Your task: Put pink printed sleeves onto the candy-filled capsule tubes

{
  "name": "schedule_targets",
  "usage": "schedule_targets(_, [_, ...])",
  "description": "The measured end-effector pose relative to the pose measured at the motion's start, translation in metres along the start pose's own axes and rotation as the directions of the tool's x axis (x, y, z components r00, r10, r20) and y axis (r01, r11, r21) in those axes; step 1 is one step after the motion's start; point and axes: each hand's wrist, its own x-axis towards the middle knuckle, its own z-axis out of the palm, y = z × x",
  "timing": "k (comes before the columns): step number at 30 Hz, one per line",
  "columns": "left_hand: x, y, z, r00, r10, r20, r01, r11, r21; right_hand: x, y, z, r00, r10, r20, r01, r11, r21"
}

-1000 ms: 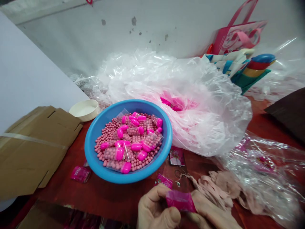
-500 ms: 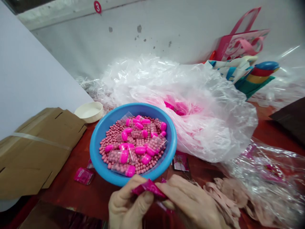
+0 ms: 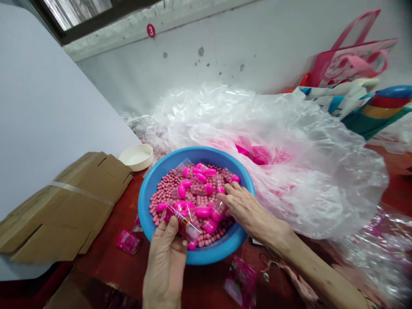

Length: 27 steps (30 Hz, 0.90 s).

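Over the near rim of a blue basin (image 3: 146,227), my left hand (image 3: 165,262) pinches a small clear plastic packet (image 3: 183,224) with magenta print between thumb and fingers. The basin holds loose pink beads (image 3: 165,186) and several clear bead-filled bottles with bright pink caps (image 3: 202,212). My right hand (image 3: 243,204) reaches in from the right, its fingers bent and apart close around a pink-capped bottle (image 3: 220,189). Whether the fingertips touch that bottle I cannot tell. Two magenta packets lie on the red table, one (image 3: 128,241) left of the basin and one (image 3: 241,281) in front.
Folded brown cardboard (image 3: 64,210) and a white round dish (image 3: 137,157) stand left of the basin. A large clear plastic bag (image 3: 322,189) with pink contents spreads behind and right. Pale pink ribbon (image 3: 299,281) lies at front right; a pink tote bag (image 3: 347,64) stands against the wall.
Both hands were together on a magenta packet in front of the basin. My right hand has moved up and into the basin; my left now holds a packet over its rim. The view has shifted.
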Motion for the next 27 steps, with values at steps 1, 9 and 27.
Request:
schedule_targets(1, [0.002,0.0,0.0,1.0,0.002,-0.007,-0.002,1.0,-0.008,-0.001,0.001,0.002,1.0,-0.009,-0.013,0.009,1.0,-0.002])
schedule_targets(9, [0.015,-0.001,0.001,0.999,0.012,-0.047,-0.015,0.998,-0.068,0.007,-0.028,-0.028,0.981,0.12,-0.152,-0.115,0.992,0.042])
schedule_targets(27, [0.002,-0.034,0.019,0.998,0.058,0.039,-0.052,0.99,-0.13,-0.003,-0.105,-0.021,0.743,0.459,-0.487,-0.434,0.885,0.171])
